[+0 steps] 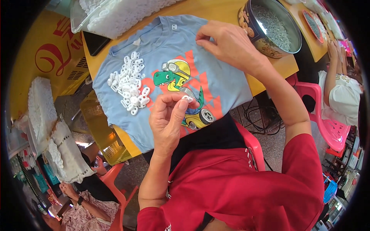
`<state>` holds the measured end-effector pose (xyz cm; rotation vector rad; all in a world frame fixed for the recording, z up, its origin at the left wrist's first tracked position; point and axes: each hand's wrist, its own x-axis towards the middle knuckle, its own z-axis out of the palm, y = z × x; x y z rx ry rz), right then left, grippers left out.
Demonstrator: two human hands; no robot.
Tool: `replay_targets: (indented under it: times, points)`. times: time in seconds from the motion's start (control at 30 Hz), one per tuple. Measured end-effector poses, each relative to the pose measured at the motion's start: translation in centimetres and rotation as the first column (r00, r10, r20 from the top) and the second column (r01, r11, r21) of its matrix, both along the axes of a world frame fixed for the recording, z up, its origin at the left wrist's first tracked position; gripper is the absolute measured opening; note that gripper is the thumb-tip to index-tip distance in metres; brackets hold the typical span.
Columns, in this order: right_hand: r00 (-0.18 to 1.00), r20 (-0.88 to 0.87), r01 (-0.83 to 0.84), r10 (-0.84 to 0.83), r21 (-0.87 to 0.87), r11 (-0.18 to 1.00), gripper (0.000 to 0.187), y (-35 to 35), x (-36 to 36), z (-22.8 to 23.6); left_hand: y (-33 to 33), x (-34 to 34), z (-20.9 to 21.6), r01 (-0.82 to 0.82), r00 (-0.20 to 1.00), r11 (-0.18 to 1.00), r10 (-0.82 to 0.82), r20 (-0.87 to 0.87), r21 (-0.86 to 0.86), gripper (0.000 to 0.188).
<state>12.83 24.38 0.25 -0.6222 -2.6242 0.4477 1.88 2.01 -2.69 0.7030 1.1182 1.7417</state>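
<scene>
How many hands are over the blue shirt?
2: the left hand holds a small white piece before the dinosaur picture; the right hand is at the upper right of the shirt. Both show.

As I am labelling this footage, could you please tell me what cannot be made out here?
Head view:
Right hand: its back hides anything under the palm.
White piece in the left hand: too small for detail, partly covered by the pinch.
Clear box: far end cut off by the top edge.
</scene>
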Motion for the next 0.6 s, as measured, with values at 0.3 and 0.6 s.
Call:
replay_targets:
  times: [0.3, 0.6]
  points:
    - [0.981, 0.191, 0.011, -0.028, 0.089, 0.996, 0.016, 0.1, -1.3, 0.3, 0.0, 0.1, 0.1, 0.011, 1.0, 1.0, -0.011, 0.004, 0.019, 0.009]
    - [0.992, 0.102, -0.069, 0.072, -0.037, 0.997, 0.015, 1.7, 0.1, 1.2, -0.2, 0.0, 0.1, 0.035, 0.999, 0.999, -0.035, -0.023, 0.022, 0.009]
